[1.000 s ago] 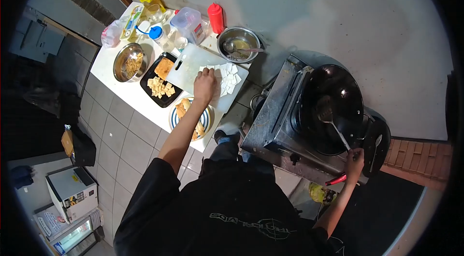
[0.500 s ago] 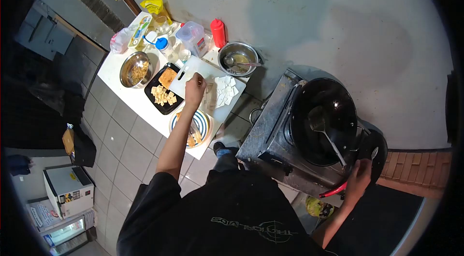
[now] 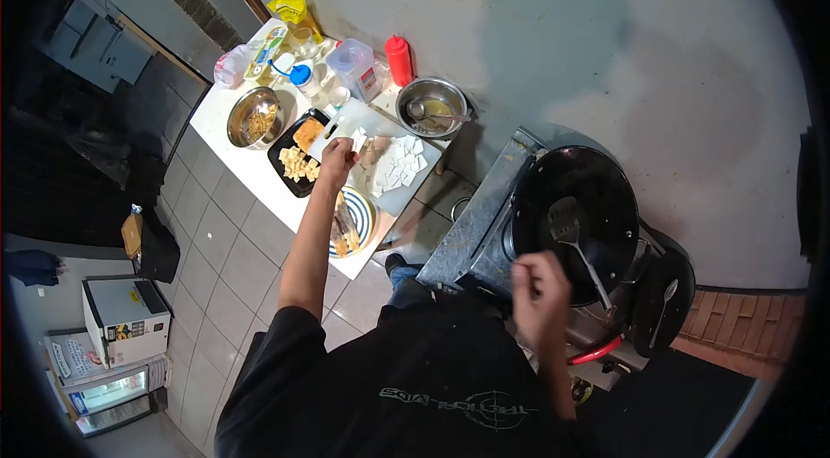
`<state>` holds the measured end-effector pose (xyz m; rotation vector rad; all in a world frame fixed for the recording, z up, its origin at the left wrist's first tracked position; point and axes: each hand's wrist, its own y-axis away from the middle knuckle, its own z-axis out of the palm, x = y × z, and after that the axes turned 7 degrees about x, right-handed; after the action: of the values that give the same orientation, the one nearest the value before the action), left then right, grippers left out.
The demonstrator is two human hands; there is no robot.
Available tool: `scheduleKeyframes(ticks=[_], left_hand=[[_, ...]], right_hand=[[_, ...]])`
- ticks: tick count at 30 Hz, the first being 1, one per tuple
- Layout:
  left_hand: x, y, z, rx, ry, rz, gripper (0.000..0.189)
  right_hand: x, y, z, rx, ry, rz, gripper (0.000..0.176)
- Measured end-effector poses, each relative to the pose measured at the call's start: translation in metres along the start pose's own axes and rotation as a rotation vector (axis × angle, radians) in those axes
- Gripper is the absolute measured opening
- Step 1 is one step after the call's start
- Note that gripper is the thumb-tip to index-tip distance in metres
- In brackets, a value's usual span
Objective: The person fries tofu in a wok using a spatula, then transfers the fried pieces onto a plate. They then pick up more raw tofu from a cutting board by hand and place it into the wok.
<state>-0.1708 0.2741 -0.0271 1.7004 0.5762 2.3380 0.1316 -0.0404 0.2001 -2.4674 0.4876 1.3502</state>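
Observation:
My left hand (image 3: 340,164), fingers pinched, is over the near-left part of the white cutting board (image 3: 349,117). Whatever it holds, if anything, is too small to make out. White cut pieces (image 3: 399,166) lie spread on the board beside it. Curled and slightly blurred, my right hand (image 3: 542,295) is raised in front of the black wok (image 3: 540,190), with nothing visible in it. A metal spatula (image 3: 566,223) rests inside the wok, its handle against the rim. Left of the board sits a black tray (image 3: 281,166) with yellowish cubes (image 3: 298,165) and an orange-brown block (image 3: 307,134).
Around the board are a striped plate (image 3: 364,217) with food, a steel bowl (image 3: 239,116) of brown bits, another bowl (image 3: 406,116) with a ladle, a red squeeze bottle (image 3: 399,60) and a plastic container (image 3: 353,69). A black lid (image 3: 664,302) leans right of the stove (image 3: 481,243).
My right hand has left the area by the lid and red handle and come left, in front of the wok. My left hand has shifted slightly toward the board's near-left side. The view has shifted slightly.

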Motion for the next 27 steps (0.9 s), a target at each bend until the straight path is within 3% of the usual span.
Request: scheduleKeyframes(ticks=[4,6,8,11,15,23,27], left_hand=[[0.021,0.047,0.02,-0.177,0.13,-0.05,0.004],[0.027,0.072,0.033,-0.258,0.175,-0.083,0.006],[0.027,0.096,0.042,-0.304,0.189,-0.111,0.004],[0.028,0.119,0.042,-0.402,0.173,-0.127,0.002],[0.05,0.156,0.052,-0.314,0.194,-0.191,0.007],[0.055,0.181,0.072,-0.451,0.121,-0.17,0.023],[0.046,0.198,0.088,-0.49,0.092,-0.201,0.022]], right_hand=[[0.015,-0.034,0.078,-0.343,-0.326,0.002,0.013],[0.024,-0.063,0.125,-0.412,-0.79,0.221,0.026],[0.018,-0.092,0.16,-0.443,-0.871,0.479,0.039],[0.011,-0.112,0.191,-0.463,-0.994,0.473,0.035],[0.003,-0.114,0.188,-0.414,-0.842,0.342,0.023],[-0.001,-0.101,0.15,-0.385,-0.735,0.265,0.02],[-0.01,-0.094,0.112,-0.386,-0.795,0.397,0.021]])
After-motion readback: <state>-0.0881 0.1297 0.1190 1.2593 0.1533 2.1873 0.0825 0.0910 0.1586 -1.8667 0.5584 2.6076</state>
